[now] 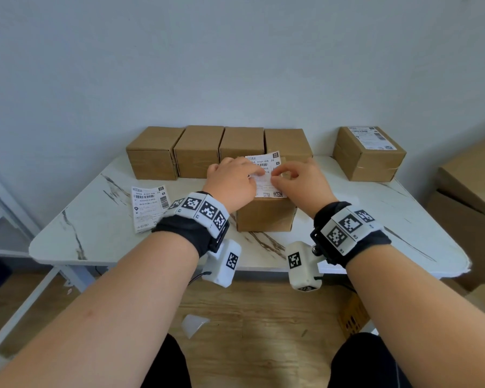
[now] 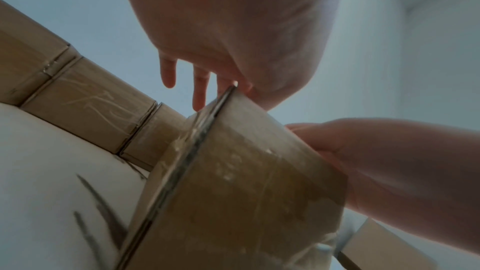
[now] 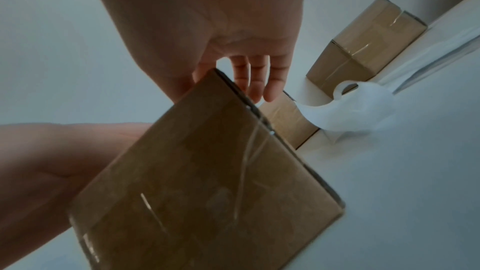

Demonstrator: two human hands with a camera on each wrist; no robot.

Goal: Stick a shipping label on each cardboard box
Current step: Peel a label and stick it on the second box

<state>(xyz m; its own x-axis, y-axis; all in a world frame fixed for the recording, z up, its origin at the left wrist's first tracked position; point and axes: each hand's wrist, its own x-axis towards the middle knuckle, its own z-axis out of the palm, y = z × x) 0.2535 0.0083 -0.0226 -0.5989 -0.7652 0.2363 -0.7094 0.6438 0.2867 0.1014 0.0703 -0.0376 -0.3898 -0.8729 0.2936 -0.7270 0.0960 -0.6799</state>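
Observation:
A brown cardboard box (image 1: pixel 266 217) stands at the middle of the white marble table (image 1: pixel 95 233). A white shipping label (image 1: pixel 266 179) lies on its top, with the far end lifted. My left hand (image 1: pixel 252 177) rests on the label's left side with its fingers laid flat. My right hand (image 1: pixel 280 176) pinches the label's right edge between thumb and forefinger. In the left wrist view the left hand's fingers (image 2: pixel 200 91) hang over the box (image 2: pixel 246 192). In the right wrist view the right hand's fingers (image 3: pixel 257 81) reach over the box (image 3: pixel 207 182).
Several unlabelled boxes (image 1: pixel 196 152) line the wall behind. A labelled box (image 1: pixel 370 155) stands at the back right. Loose labels (image 1: pixel 149 208) lie on the table to the left. Large cartons (image 1: pixel 471 186) stand on the floor to the right. A white plastic bag (image 3: pixel 363 108) lies on the table.

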